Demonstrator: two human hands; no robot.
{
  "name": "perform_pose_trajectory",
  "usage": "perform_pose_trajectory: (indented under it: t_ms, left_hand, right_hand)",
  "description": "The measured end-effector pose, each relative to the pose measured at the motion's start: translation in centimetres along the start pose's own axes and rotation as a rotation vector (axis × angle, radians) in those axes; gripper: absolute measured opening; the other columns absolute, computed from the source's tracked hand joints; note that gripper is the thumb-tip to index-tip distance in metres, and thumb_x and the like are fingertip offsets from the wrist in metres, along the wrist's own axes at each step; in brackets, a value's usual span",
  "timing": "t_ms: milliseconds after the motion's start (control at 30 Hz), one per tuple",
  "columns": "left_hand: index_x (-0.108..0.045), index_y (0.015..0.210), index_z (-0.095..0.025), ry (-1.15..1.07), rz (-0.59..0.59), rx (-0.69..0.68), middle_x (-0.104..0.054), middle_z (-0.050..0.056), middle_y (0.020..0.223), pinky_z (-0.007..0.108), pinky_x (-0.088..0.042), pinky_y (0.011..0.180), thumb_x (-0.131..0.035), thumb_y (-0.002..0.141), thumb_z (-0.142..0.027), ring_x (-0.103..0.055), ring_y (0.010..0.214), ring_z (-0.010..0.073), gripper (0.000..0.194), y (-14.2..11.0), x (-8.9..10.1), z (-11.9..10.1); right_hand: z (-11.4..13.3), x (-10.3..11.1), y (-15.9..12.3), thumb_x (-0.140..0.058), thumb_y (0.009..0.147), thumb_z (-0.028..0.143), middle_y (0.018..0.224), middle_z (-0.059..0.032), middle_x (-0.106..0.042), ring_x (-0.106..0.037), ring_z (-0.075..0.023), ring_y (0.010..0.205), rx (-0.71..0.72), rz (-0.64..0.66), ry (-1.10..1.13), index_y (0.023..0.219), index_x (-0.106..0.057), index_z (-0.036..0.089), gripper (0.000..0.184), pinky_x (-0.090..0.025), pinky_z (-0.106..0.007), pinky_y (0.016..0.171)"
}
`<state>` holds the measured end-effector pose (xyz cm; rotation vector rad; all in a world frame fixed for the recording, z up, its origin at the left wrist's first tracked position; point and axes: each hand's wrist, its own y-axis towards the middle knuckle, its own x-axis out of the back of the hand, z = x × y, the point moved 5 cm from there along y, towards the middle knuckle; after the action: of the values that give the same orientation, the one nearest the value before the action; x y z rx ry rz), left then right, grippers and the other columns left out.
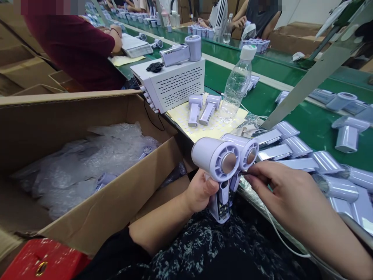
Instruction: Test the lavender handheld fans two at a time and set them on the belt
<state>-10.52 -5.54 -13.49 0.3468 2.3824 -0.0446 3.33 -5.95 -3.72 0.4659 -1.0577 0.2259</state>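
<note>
My left hand (202,190) is closed around two pale lilac handheld fans held side by side above my lap. The nearer handheld fan (215,157) has a round ribbed head with a metallic centre, and its handle is uncovered, showing a circuit board. Just behind it, the second handheld fan (243,147) is partly hidden. Thumb and fingers of my right hand (271,182) are pinched together against the second fan, just below its head. Something small and dark shows at those fingertips, too small to name. A white cable (274,229) hangs below my right hand.
At left stands a cardboard box (116,198) holding plastic bags and fans. A white power unit (177,85), a water bottle (237,83) and two fans (194,111) are ahead. Several fans (326,167) lie at right, by a slanted metal post (314,74). Co-workers sit along the green conveyor (215,74).
</note>
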Motion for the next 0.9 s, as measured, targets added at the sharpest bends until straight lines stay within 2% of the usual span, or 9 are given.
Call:
perform_pose_trajectory:
  t_ms: [133, 267, 433, 567, 767, 833, 900]
  left_hand:
    - [-0.066, 0.069, -0.017, -0.015, -0.007, 0.039, -0.06, 0.002, 0.055, 0.031, -0.045, 0.053, -0.075, 0.065, -0.086, -0.055, 0.05, 0.0156, 0.069, -0.1, 0.2, 0.0]
    - [-0.068, 0.072, -0.019, -0.114, 0.046, 0.083, -0.06, 0.0, 0.052, 0.032, -0.049, 0.055, -0.07, 0.071, -0.086, -0.055, 0.047, 0.0162, 0.067, 0.0, 0.1, -0.1]
    - [-0.065, 0.073, -0.019, -0.248, 0.074, 0.165, -0.072, 0.006, 0.073, 0.035, -0.054, 0.057, -0.069, 0.073, -0.085, -0.07, 0.061, 0.0237, 0.066, 0.1, -0.2, 0.0]
    - [-0.063, 0.073, -0.019, -0.273, 0.058, 0.204, -0.071, 0.006, 0.073, 0.034, -0.056, 0.057, -0.067, 0.074, -0.086, -0.07, 0.059, 0.023, 0.067, 0.1, -0.1, 0.4]
    - [-0.066, 0.071, -0.018, -0.277, 0.018, 0.15, -0.068, 0.004, 0.065, 0.025, -0.047, 0.047, -0.069, 0.075, -0.084, -0.062, 0.053, 0.0162, 0.066, 0.1, 0.1, 0.6]
    - [-0.066, 0.072, -0.017, -0.28, -0.008, 0.147, -0.069, 0.004, 0.067, 0.026, -0.05, 0.05, -0.07, 0.075, -0.083, -0.064, 0.056, 0.0167, 0.066, 0.2, 0.3, 0.5]
    - [-0.067, 0.073, -0.017, -0.277, -0.031, 0.162, -0.074, 0.006, 0.076, 0.031, -0.058, 0.061, -0.071, 0.075, -0.082, -0.071, 0.067, 0.0206, 0.064, 0.2, 0.7, 0.1]
  right_hand:
    - [-0.8, -0.6, -0.3, -0.056, 0.09, 0.024, 0.066, -0.0005, -0.07, -0.061, -0.0178, 0.055, -0.171, 0.023, 0.207, 0.074, -0.067, 0.024, 0.019, -0.039, -0.029, 0.052]
    - [-1.6, -1.3, -0.7, -0.063, 0.093, 0.033, 0.067, 0.0004, -0.07, -0.063, -0.0167, 0.06, -0.351, 0.079, 0.485, 0.073, -0.069, 0.023, 0.023, -0.045, -0.027, 0.056]
    - [-1.9, -1.6, -0.8, -0.069, 0.09, 0.035, 0.065, -0.0019, -0.07, -0.064, -0.0169, 0.06, -0.415, 0.05, 0.701, 0.072, -0.071, 0.021, 0.022, -0.046, -0.025, 0.053]
    - [-1.8, -1.7, -0.7, -0.07, 0.089, 0.033, 0.065, -0.0024, -0.072, -0.064, -0.0177, 0.06, -0.415, 0.039, 0.709, 0.072, -0.073, 0.021, 0.021, -0.047, -0.026, 0.054]
    - [-1.3, -1.7, -0.8, -0.069, 0.086, 0.031, 0.071, -0.0022, -0.075, -0.067, -0.0192, 0.064, -0.343, 0.006, 0.598, 0.074, -0.074, 0.023, 0.015, -0.052, -0.029, 0.061]
    - [-1.6, -1.8, -0.8, -0.069, 0.086, 0.032, 0.075, -0.0025, -0.076, -0.069, -0.0201, 0.066, -0.343, 0.022, 0.564, 0.079, -0.076, 0.024, 0.013, -0.052, -0.03, 0.062]
    - [-2.7, -1.9, -0.3, -0.068, 0.087, 0.036, 0.073, -0.0026, -0.076, -0.068, -0.0207, 0.064, -0.358, 0.026, 0.516, 0.081, -0.076, 0.024, 0.016, -0.052, -0.03, 0.061]
